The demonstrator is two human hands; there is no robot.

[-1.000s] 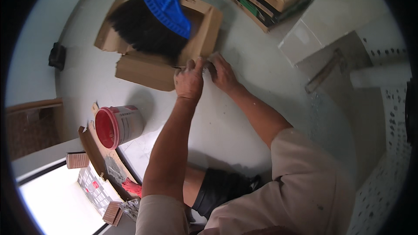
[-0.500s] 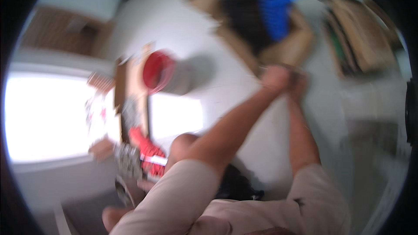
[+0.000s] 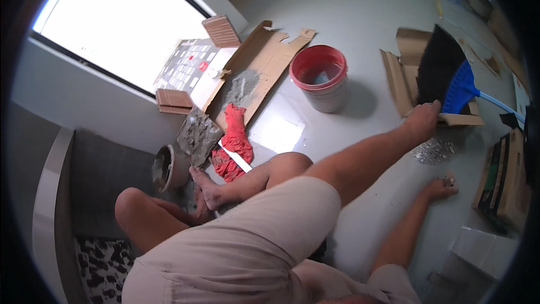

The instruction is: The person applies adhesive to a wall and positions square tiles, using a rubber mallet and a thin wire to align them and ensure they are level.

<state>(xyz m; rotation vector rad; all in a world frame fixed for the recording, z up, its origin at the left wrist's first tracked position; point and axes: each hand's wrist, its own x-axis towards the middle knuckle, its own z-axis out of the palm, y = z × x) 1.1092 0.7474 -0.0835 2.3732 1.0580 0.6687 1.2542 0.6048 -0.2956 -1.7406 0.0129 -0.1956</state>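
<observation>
Floor (image 3: 371, 39): we see the box (image 3: 406, 81) open on it. The broom (image 3: 444, 70) lies across the box, blue side toward its right edge. Just off the box's near edge, a grey heap (image 3: 434, 152): drawn together, we judge, but not lifted from the floor. Our left hand (image 3: 423, 122) is at that near edge, fingers bent; pinch unclear. Our right hand (image 3: 441, 189), beyond the heap, curls; whether it pinches anything, we cannot tell.

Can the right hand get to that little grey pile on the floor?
Probably yes: the right hand is down near the grey pile, and nothing seems to stand between them.
</observation>
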